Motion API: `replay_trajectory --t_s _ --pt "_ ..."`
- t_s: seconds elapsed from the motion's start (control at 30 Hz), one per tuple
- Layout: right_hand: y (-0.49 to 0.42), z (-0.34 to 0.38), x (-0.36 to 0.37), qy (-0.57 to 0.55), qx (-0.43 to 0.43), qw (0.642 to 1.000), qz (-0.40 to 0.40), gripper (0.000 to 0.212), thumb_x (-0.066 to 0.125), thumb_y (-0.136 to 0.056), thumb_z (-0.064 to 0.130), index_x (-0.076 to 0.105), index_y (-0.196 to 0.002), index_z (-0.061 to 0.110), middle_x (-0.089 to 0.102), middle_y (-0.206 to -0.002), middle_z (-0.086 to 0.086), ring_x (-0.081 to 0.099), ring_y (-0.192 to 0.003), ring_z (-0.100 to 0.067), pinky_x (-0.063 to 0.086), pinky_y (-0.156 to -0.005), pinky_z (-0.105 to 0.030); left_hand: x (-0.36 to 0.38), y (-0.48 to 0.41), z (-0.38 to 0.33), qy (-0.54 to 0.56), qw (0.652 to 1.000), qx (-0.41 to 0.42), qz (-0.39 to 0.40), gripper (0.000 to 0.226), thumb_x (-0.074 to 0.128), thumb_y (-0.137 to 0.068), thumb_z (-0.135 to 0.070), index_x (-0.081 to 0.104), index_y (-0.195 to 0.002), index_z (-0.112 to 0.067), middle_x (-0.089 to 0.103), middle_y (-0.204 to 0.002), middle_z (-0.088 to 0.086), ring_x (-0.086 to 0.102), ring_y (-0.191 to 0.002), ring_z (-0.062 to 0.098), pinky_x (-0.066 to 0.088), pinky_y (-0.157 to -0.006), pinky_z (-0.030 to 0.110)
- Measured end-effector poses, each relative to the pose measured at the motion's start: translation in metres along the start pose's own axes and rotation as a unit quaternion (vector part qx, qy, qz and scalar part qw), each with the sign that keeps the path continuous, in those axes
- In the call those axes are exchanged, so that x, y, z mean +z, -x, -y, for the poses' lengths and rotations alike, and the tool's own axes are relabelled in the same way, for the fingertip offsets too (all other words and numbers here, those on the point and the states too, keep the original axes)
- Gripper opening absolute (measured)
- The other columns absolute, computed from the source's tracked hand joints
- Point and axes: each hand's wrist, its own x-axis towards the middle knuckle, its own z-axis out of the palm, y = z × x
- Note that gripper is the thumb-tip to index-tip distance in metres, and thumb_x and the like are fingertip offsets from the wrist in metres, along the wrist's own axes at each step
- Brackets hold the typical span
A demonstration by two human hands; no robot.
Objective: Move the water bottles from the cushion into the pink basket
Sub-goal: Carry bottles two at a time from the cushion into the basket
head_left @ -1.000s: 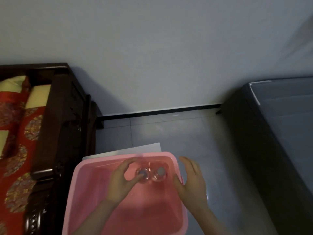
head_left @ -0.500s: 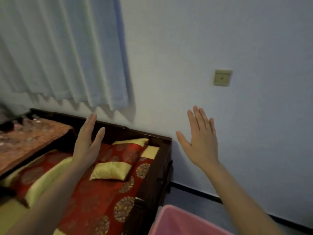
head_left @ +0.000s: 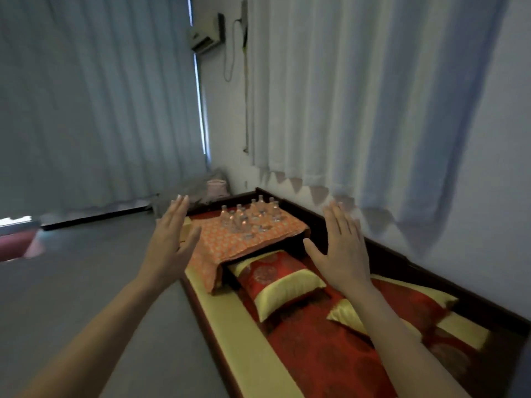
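Note:
Several clear water bottles (head_left: 248, 218) stand upright in a cluster on an orange patterned cushion (head_left: 230, 245) at the far end of a dark wooden couch. My left hand (head_left: 172, 239) is raised in the air with straight fingers, to the left of the cushion and short of the bottles. My right hand (head_left: 342, 248) is raised the same way to the right of the cushion, over the red bedding. Both hands hold nothing. The pink basket is out of view.
The couch (head_left: 431, 280) runs along the right wall, with red and gold pillows (head_left: 281, 285) between me and the cushion. Pale curtains (head_left: 359, 110) hang behind it. Grey floor (head_left: 86, 282) lies to the left. A small pink bag (head_left: 217, 188) sits in the far corner.
My hands left the two bottles in the pink basket and rose open. My view swung left from the basket along the couch to the cushion with the bottles.

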Motion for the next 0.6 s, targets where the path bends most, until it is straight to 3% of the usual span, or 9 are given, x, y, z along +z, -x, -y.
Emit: replay_trajectory --t_s 0.23,0.4,0.6 --pt "-0.041 0.138 0.131 -0.062 -0.032 0.995 0.074 0.079 0.052 -0.086 0.050 0.018 -0.150 0.018 0.014 -0.160 -0.002 0.007 -0.148 -0.016 -0.001 -0.117 -0.036 -0.073 -0.002 0.151 -0.048 0.996 -0.076 0.005 0.062 0.052 -0.095 -0.025 0.024 -0.148 -0.011 0.023 -0.157 0.007 0.016 -0.146 0.018 0.017 -0.118 0.042" --pt "-0.065 0.184 0.215 -0.084 -0.016 0.991 0.108 0.078 0.056 -0.087 0.049 0.020 -0.149 0.018 0.017 -0.159 -0.002 0.011 -0.147 -0.018 0.014 -0.120 -0.043 -0.074 -0.016 0.240 -0.051 0.993 -0.105 0.011 0.064 0.049 -0.096 -0.033 0.019 -0.150 -0.017 0.019 -0.158 0.002 0.013 -0.146 0.014 0.017 -0.119 0.044" --pt "-0.113 0.216 0.332 -0.230 0.091 0.959 0.135 0.076 0.063 -0.087 0.041 0.022 -0.148 0.024 0.025 -0.157 0.002 0.022 -0.144 -0.017 0.029 -0.114 -0.045 -0.050 -0.066 0.354 -0.038 0.990 -0.131 0.032 0.064 0.050 -0.095 -0.032 0.019 -0.149 -0.017 0.020 -0.158 0.002 0.013 -0.146 0.014 0.017 -0.119 0.046"
